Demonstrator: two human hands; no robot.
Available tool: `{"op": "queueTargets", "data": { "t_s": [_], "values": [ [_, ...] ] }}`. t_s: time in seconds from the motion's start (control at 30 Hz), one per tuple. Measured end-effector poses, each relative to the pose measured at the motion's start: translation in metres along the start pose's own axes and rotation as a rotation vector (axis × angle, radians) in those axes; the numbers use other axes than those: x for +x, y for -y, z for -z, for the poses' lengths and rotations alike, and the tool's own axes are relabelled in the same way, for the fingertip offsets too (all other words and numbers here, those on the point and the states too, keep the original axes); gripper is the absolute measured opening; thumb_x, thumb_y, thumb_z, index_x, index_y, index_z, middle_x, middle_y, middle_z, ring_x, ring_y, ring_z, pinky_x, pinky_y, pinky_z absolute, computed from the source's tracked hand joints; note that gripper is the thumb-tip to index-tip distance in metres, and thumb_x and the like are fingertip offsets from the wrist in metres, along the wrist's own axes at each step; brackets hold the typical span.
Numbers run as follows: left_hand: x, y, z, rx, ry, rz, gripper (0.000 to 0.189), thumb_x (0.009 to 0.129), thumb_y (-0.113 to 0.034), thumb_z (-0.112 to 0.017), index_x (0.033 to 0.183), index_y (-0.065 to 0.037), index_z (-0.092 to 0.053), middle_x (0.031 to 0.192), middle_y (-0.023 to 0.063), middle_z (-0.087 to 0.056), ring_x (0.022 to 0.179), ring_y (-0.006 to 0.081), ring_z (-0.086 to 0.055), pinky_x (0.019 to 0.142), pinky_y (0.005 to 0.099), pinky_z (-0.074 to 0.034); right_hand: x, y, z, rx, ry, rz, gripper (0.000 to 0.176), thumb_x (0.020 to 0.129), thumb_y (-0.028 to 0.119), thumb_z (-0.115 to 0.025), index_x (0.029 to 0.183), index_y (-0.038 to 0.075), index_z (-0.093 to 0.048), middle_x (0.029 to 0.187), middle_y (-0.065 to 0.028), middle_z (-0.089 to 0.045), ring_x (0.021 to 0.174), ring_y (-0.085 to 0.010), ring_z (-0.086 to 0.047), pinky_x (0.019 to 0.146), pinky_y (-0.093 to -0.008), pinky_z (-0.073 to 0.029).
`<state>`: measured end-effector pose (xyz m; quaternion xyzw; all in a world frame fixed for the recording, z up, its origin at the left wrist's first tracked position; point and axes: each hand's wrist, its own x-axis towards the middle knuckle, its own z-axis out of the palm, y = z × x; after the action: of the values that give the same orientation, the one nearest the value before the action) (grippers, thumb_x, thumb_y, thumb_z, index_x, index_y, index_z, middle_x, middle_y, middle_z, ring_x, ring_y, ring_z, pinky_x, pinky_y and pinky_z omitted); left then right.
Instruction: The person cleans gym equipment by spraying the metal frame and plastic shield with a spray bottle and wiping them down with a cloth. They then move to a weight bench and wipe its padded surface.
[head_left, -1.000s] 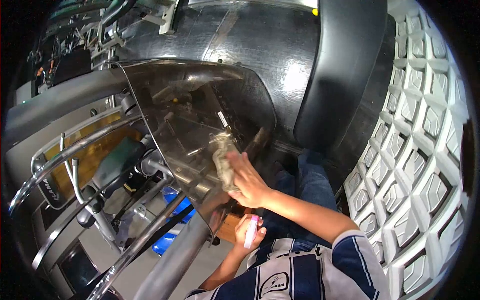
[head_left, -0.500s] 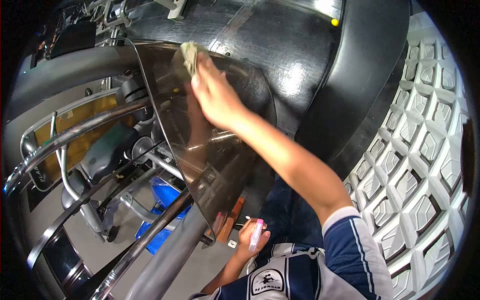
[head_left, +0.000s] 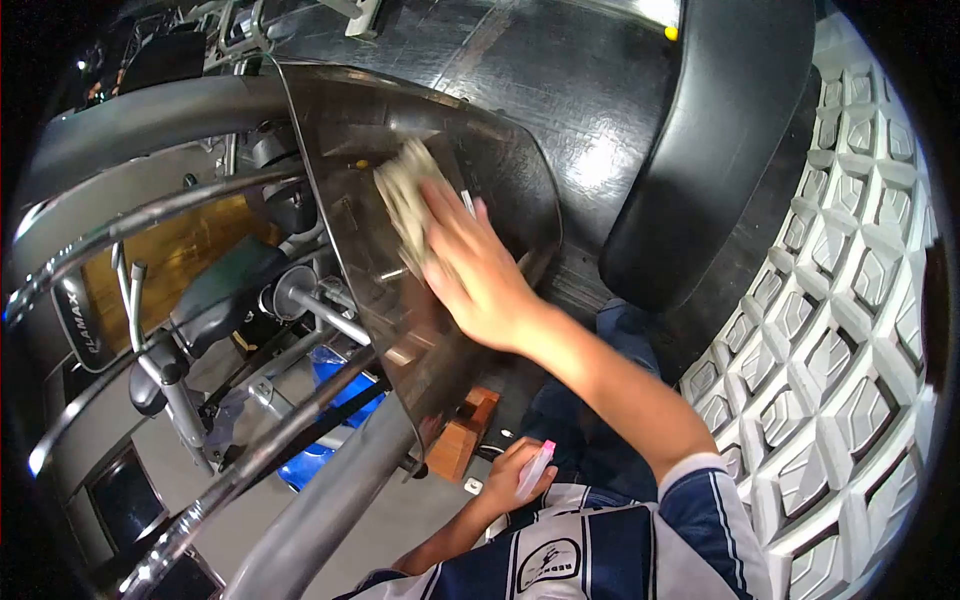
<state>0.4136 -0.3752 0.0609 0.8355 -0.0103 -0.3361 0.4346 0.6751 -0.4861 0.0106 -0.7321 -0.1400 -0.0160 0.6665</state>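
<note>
My right hand (head_left: 478, 268) presses a pale, folded cleaning cloth (head_left: 405, 195) against a dark, see-through tinted panel (head_left: 500, 150). The fingers lie over the cloth, which is smeared by motion. Low in the head view, close to my body, my left hand (head_left: 512, 478) is closed around a small translucent bottle (head_left: 534, 474) with a pink top. The bottle is tilted, and the fingers cover part of it.
Left of the panel are metal bars (head_left: 250, 490) and exercise machines with a dark seat (head_left: 230, 275). A wooden block (head_left: 463, 440) stands below the panel. A black padded bench (head_left: 715, 150) and a white patterned wall (head_left: 840, 300) are on the right. A yellow ball (head_left: 671, 33) lies on the floor.
My right hand has brought the cloth down the panel, nearer to me and slightly right. My left hand still holds the bottle, shifted slightly in view. The whole view has moved a little.
</note>
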Motion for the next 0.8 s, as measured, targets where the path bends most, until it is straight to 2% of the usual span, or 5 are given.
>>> {"op": "queueTargets", "data": {
  "t_s": [0.1,0.2,0.43,0.63,0.8],
  "values": [
    [-0.001,0.004,-0.002,-0.019,-0.034,-0.193,0.024,0.077,-0.006,-0.075,0.096,0.001,-0.061,0.089,0.0165,-0.062,0.076,0.0316,-0.062,0.068,0.0357,-0.052,0.038,0.044,-0.008,0.127,-0.174,0.143,0.046,0.100,0.035,-0.044,0.140,0.011,-0.046,0.158,-0.0164,-0.024,0.144,-0.0431,-0.022,0.112,-0.0664,-0.021],
    [-0.023,0.013,0.002,-0.022,0.028,-0.219,0.023,0.078,-0.007,-0.075,0.094,0.001,-0.061,0.088,0.0164,-0.061,0.077,0.0314,-0.062,0.068,0.0360,-0.051,-0.017,0.063,-0.024,0.047,-0.146,0.302,0.052,0.099,0.037,-0.043,0.148,0.019,-0.041,0.162,-0.0122,-0.017,0.148,-0.0404,-0.016,0.114,-0.0670,-0.013],
    [-0.117,0.086,0.003,0.064,0.127,-0.175,0.023,0.080,-0.015,-0.073,0.094,-0.002,-0.061,0.089,0.0136,-0.061,0.075,0.0306,-0.061,0.067,0.0361,-0.050,-0.234,0.030,-0.152,0.036,-0.118,-0.052,0.050,0.096,0.025,-0.053,0.139,0.002,-0.043,0.160,-0.0249,-0.006,0.146,-0.0496,-0.004,0.114,-0.0656,-0.014],
    [-0.202,0.147,0.015,0.180,0.071,-0.140,0.019,0.079,-0.015,-0.074,0.089,-0.003,-0.062,0.082,0.0124,-0.059,0.072,0.0312,-0.060,0.065,0.0375,-0.049,-0.329,0.004,-0.218,0.161,0.058,-0.330,0.052,0.100,0.019,-0.046,0.148,0.003,-0.035,0.154,-0.0249,-0.029,0.142,-0.0411,-0.030,0.117,-0.0444,-0.026],
    [-0.224,0.173,0.020,0.266,0.179,-0.151,0.019,0.080,-0.015,-0.073,0.088,-0.002,-0.062,0.083,0.0128,-0.060,0.073,0.0316,-0.060,0.066,0.0373,-0.050,-0.412,-0.032,-0.214,0.405,-0.199,-0.738,0.051,0.105,0.039,-0.041,0.138,0.001,-0.050,0.125,-0.0220,-0.063,0.116,-0.0277,-0.060,0.098,-0.0371,-0.045]
  ]
}}
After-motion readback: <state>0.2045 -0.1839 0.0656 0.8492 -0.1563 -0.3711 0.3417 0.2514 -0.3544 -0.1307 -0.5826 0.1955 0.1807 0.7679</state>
